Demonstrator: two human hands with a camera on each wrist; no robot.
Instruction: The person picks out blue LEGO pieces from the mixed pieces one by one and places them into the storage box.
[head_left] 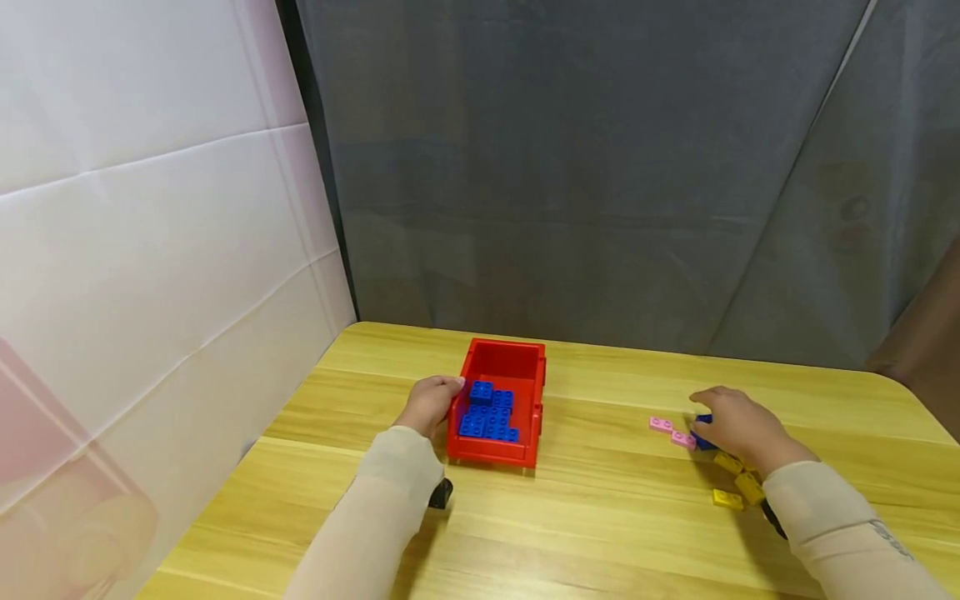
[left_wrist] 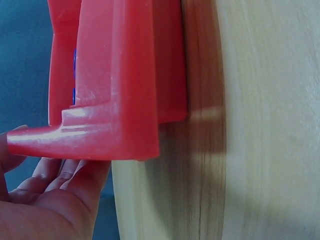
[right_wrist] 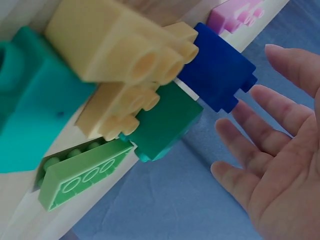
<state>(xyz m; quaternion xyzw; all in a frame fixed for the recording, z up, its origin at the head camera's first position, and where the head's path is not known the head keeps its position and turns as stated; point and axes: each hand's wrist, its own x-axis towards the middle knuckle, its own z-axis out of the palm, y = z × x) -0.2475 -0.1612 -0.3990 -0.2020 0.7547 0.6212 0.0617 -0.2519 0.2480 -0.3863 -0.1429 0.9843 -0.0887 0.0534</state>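
Note:
A red bin point(head_left: 493, 452) stands on the table with several blue toy bricks point(head_left: 487, 417) inside. My left hand point(head_left: 431, 402) grips the bin's left rim, thumb above and fingers beneath, as the left wrist view point(left_wrist: 55, 210) shows. On the right, my right hand point(head_left: 742, 429) reaches over a blue brick point(head_left: 703, 442), fingers spread and relaxed, holding nothing. In the right wrist view its fingertips are close beside that blue brick point(right_wrist: 215, 65); whether they touch it I cannot tell.
Pink bricks point(head_left: 661, 425) lie left of the right hand, yellow bricks point(head_left: 727, 499) below it. Green bricks point(right_wrist: 167, 120), a teal brick point(right_wrist: 40, 110) and a light green brick point(right_wrist: 85, 175) show in the right wrist view. A grey curtain point(head_left: 562, 183) hangs behind the wooden table point(head_left: 585, 533).

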